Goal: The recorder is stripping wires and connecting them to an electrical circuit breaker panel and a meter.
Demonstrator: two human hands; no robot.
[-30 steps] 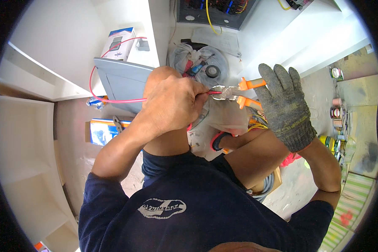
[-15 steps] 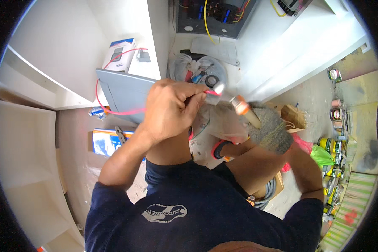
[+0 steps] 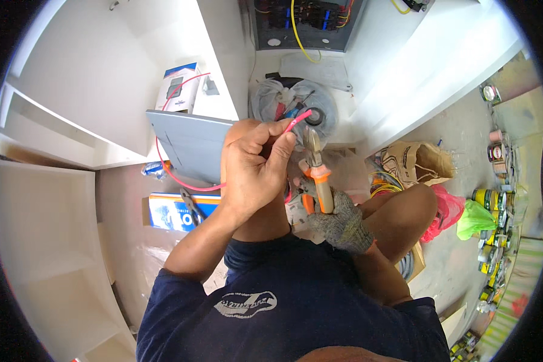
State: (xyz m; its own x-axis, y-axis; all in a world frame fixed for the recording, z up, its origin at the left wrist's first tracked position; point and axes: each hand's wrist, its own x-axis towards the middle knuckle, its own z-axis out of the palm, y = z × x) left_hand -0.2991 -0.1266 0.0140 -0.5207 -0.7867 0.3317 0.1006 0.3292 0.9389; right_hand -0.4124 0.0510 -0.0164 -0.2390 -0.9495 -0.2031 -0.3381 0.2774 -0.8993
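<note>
Between thumb and index finger, my bare left hand [image 3: 256, 160] pinches a red wire [image 3: 300, 119] close to its tip, which points up and right. The rest of that wire runs back left, over a grey metal panel [image 3: 190, 145]. My right hand [image 3: 339, 224], in a grey knit glove, grips pliers [image 3: 317, 172] with orange and beige handles. Their metal jaws point upward just right of the wire tip, apart from it. Below them lies a clear plastic bag [image 3: 262, 96] holding a roll of black tape [image 3: 314, 116] and small tools.
An electrical panel box [image 3: 301, 43] with yellow wire stands ahead between white cabinet walls. Dark-handled pliers [image 3: 191, 205] lie on a blue-and-white box [image 3: 169, 212] at left. A brown paper bag [image 3: 419, 163], a green bag [image 3: 475, 218] and several cans [image 3: 487, 198] are at right.
My gloved right hand has come in left and lower with the pliers, which now point upward by the wire tip. My left hand still pinches the wire, slightly further right.
</note>
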